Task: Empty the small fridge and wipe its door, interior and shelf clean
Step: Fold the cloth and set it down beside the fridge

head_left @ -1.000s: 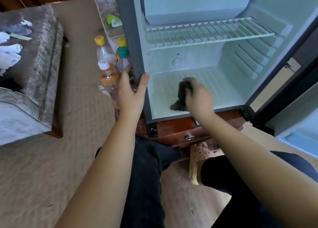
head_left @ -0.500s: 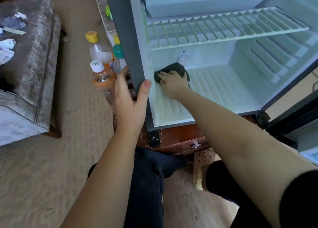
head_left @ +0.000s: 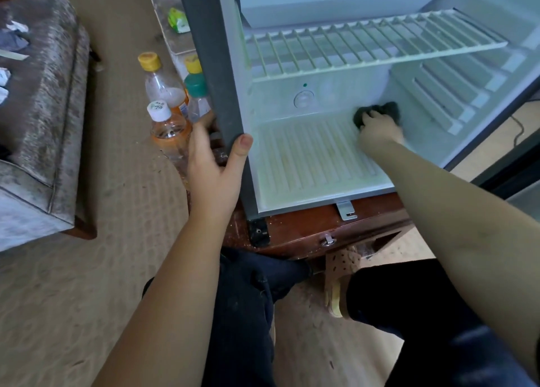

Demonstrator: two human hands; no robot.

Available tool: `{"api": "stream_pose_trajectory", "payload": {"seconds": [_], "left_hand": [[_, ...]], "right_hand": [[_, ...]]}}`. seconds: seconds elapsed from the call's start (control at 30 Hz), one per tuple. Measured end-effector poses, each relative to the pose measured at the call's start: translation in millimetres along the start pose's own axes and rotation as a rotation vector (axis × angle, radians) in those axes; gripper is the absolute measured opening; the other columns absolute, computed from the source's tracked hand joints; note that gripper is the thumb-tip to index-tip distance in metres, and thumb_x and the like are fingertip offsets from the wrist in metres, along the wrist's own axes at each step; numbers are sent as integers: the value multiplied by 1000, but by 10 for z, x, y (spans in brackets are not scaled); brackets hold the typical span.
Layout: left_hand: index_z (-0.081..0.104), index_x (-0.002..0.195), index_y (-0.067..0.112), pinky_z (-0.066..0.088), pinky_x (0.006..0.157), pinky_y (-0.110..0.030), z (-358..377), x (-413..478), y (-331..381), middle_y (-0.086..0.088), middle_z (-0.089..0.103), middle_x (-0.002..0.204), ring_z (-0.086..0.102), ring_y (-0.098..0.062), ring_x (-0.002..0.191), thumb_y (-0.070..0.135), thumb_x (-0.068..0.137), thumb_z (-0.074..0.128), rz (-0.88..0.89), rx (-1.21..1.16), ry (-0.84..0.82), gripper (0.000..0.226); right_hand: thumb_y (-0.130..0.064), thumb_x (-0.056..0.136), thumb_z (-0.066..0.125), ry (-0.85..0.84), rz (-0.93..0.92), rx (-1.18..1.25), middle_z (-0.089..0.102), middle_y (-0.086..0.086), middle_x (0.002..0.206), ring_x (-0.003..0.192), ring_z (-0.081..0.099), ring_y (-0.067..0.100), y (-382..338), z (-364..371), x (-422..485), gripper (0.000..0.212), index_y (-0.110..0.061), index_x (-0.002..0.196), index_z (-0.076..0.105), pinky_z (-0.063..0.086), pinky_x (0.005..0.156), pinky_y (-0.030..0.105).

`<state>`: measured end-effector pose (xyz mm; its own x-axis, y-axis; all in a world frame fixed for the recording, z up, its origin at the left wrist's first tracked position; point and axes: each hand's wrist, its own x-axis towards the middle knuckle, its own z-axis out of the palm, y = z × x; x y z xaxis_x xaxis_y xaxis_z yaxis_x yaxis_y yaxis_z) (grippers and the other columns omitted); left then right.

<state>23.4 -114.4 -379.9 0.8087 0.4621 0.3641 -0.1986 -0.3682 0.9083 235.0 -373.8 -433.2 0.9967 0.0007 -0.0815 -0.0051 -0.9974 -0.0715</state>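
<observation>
Right hand (head_left: 378, 128) holding cloth (head_left: 387, 109) on fridge (head_left: 306, 159) floor, left hand (head_left: 213, 167) gripping frame

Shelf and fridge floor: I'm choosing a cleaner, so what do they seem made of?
Shelf: looks like white-coated wire, thin parallel bars with gaps. Floor: likely moulded plastic, matte white, ribbed, yellowish stains.

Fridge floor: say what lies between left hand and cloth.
Only bare ribbed fridge floor, in the head view, between the left hand gripping the frame and the cloth held by the right hand.
</observation>
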Motion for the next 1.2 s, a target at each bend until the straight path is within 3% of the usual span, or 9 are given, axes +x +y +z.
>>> {"api": "stream_pose_trajectory", "payload": {"seconds": [0.2, 0.37, 0.5, 0.57, 0.7, 0.77, 0.9, 1.0, 1.2], "left_hand": [[45, 127, 38, 48, 99, -43, -25, -32, 50, 3, 60, 127, 57, -14, 116, 66, 80, 57, -49, -6, -27, 56], [55, 120, 23, 48, 93, -19, -13, -213, 229, 5, 64, 117, 61, -11, 109, 46, 91, 61, -149, -35, -18, 37], [58, 98, 24, 53, 92, -44, -106, -391, 204, 7, 64, 97, 63, -11, 92, 34, 93, 60, -303, -7, 2, 12], [58, 90, 31, 54, 88, -48, -176, -480, 188, 7, 66, 94, 67, -15, 88, 35, 92, 58, -314, 52, -33, 4], [63, 90, 25, 56, 77, -46, -239, -733, 322, 4, 69, 83, 68, -17, 72, 25, 95, 54, -254, 199, -123, 11], [66, 95, 21, 55, 72, -39, -225, -882, 393, 3, 69, 80, 66, -15, 72, 26, 95, 55, -185, 280, -199, 12], [66, 108, 19, 47, 74, -18, -167, -1183, 553, 9, 65, 95, 58, 1, 81, 24, 95, 59, -113, 309, -385, 16], [60, 122, 22, 51, 91, -29, -136, -1355, 624, 8, 63, 115, 59, -6, 104, 32, 90, 66, -144, 208, -535, 34], [66, 114, 18, 52, 85, -25, -81, -1532, 840, 8, 70, 103, 65, -10, 100, 29, 89, 69, -95, 204, -527, 28]], "right_hand": [[-4, 92, 45, 121, 112, 145, 59, 13, 127, 114, 54, 35, 400, 73, -731, 42, -16, 130, 58, 45, 84, 36], [1, 88, 49, 154, 149, 242, 62, 13, 125, 112, 57, 36, 514, 82, -1423, 49, -20, 131, 58, 48, 88, 38], [-13, 93, 56, 76, 35, 401, 67, 10, 116, 102, 63, 32, 348, -155, -1747, 30, -18, 120, 66, 50, 82, 34], [-19, 94, 57, 232, 2, 479, 69, 6, 110, 98, 63, 30, 262, -307, -1915, 24, -19, 115, 68, 47, 75, 32], [-24, 95, 55, 158, -208, 265, 68, -1, 108, 108, 58, 25, 71, -449, -2242, 19, -25, 106, 70, 29, 108, 48], [-24, 95, 55, 188, -234, 327, 69, -2, 105, 109, 56, 24, 39, -501, -2362, 19, -24, 102, 72, 27, 109, 48], [-22, 90, 61, 106, -434, 398, 73, 2, 94, 91, 65, 25, -56, -750, -2637, 15, -20, 95, 74, 50, 83, 37], [-18, 90, 63, 56, -535, 583, 73, -1, 89, 84, 65, 18, -88, -976, -2863, 12, -16, 93, 74, 50, 78, 33], [-15, 94, 57, 82, -507, 832, 68, -1, 81, 80, 64, 19, -46, -1136, -3109, 12, -14, 88, 66, 50, 76, 33]]}}
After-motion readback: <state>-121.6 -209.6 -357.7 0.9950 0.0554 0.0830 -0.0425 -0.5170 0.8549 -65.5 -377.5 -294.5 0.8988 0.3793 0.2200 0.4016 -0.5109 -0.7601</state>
